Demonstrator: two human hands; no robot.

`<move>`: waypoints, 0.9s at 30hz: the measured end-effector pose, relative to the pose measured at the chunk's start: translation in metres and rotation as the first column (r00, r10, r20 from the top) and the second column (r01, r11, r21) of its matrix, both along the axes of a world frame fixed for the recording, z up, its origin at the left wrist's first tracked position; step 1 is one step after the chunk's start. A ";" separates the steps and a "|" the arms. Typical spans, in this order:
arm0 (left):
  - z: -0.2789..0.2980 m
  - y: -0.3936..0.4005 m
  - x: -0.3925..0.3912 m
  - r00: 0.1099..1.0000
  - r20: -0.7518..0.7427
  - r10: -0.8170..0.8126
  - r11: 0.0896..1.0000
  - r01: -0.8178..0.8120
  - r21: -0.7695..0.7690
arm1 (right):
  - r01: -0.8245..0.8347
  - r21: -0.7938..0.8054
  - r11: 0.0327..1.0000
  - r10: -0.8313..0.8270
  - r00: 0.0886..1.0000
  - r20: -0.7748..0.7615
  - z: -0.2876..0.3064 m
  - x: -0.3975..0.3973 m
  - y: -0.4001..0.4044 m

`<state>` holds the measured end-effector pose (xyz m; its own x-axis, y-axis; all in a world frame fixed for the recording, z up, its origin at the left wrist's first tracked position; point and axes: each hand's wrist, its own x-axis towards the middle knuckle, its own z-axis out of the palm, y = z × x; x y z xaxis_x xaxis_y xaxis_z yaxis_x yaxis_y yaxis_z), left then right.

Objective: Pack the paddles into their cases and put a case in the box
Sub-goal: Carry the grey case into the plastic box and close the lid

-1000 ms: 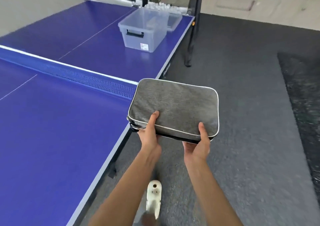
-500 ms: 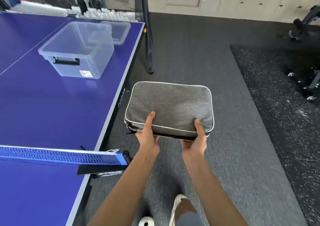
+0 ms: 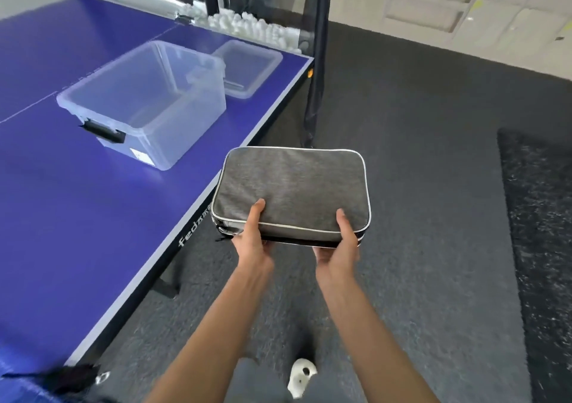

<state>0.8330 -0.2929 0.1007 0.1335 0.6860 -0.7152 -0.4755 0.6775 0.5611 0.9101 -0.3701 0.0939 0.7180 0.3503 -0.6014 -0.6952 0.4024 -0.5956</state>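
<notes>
case point(image 3: 291, 190) being carried flat off the tabletop point(image 3: 77, 217) edge, near the box point(image 3: 148, 105) | left hand point(image 3: 252, 241) and right hand point(image 3: 339, 248) gripping its near edge, thumbs on top, keeping it level | box standing open, lid point(image 3: 247, 68) behind, likely ready for loading

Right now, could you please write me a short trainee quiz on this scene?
1. True or false: the case rests on the table.
2. How many hands hold the case?
3. The lid lies: A) on the box, B) beside it, C) on the floor.

Key: 1 false, it is held beside the table. 2 two, left hand and right hand. 3 B.
</notes>
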 end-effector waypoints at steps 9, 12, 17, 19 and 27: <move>0.010 0.135 0.083 0.982 -0.010 0.186 0.978 -0.184 0.096 | -0.207 0.057 0.977 0.207 0.978 0.011 0.001 0.097 0.155; 0.013 0.192 0.098 0.973 0.004 0.233 0.965 -0.231 0.120 | -0.231 0.058 0.971 0.230 0.973 0.026 0.006 0.113 0.217; 0.027 0.281 0.112 0.951 0.023 0.309 0.943 -0.309 0.122 | -0.322 0.058 0.945 0.320 0.946 0.048 0.021 0.133 0.316; 0.034 0.310 0.114 0.931 0.029 0.364 0.920 -0.365 0.144 | -0.359 0.059 0.931 0.357 0.933 0.048 0.028 0.138 0.350; 0.042 0.409 0.115 0.821 0.033 0.569 0.810 -0.567 0.152 | -0.603 0.054 0.796 0.596 0.796 0.104 0.041 0.146 0.475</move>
<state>0.9481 0.1161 0.1431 -0.3218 0.7340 -0.5981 -0.7416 0.1973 0.6412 1.0559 0.1045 0.1350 0.3906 0.7708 -0.5033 -0.7659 -0.0312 -0.6422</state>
